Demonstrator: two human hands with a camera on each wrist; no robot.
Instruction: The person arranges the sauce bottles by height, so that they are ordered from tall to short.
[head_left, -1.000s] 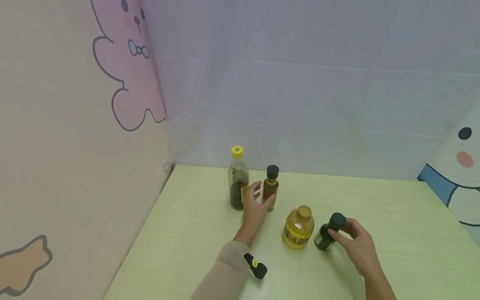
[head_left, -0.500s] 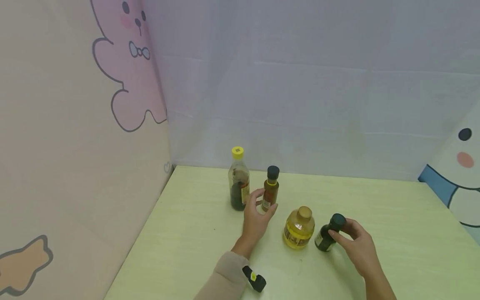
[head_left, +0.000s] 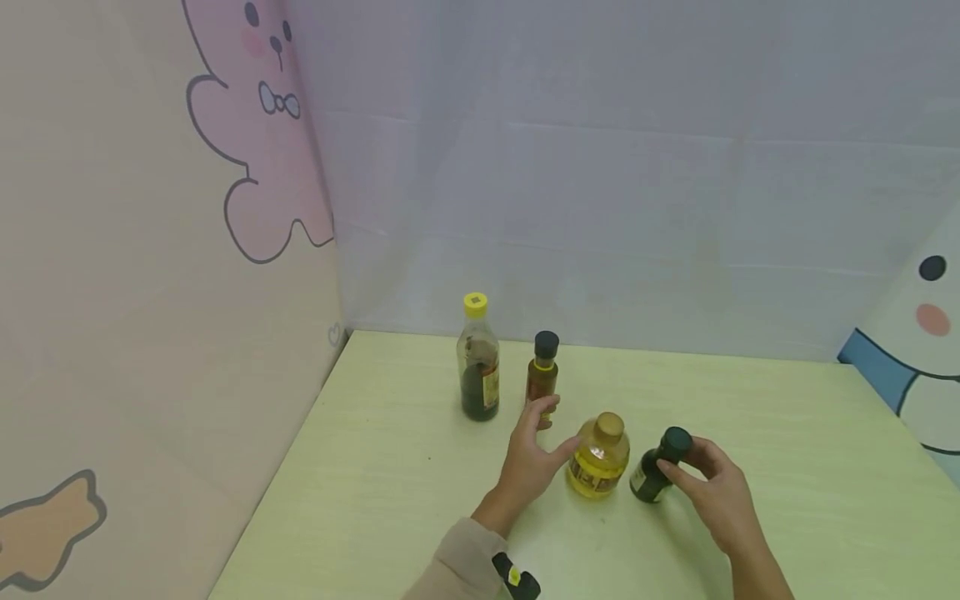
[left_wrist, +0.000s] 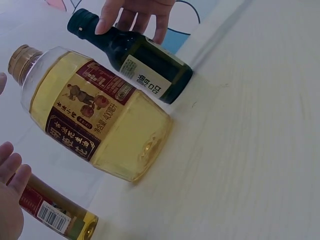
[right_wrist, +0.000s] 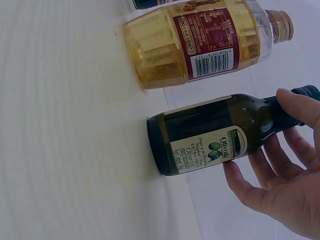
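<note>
My right hand (head_left: 716,492) pinches the neck of a dark green olive oil bottle (right_wrist: 210,132), which stands on the table at the right of the row. To its left is a squat bottle of yellow cooking oil (left_wrist: 90,112) with a gold cap. My left hand (head_left: 531,462) is spread, thumb and fingers apart, at the near left side of that oil bottle; nothing is in its grasp. Its fingers overlap the lower part of a slim black-capped bottle (head_left: 542,379) in the head view. In the left wrist view only fingertips (left_wrist: 20,177) and part of the palm show.
A taller yellow-capped bottle of dark liquid, like soy sauce (head_left: 478,375), stands at the back left of the pale table (head_left: 360,467). A grey cloth wall (head_left: 600,208) rises behind the table, and a printed cloth wall (head_left: 150,333) borders its left side.
My left hand has come away from between the soy sauce and slim bottles, moving right and nearer, over to the cooking oil bottle. The right hand keeps its grip, unmoved.
</note>
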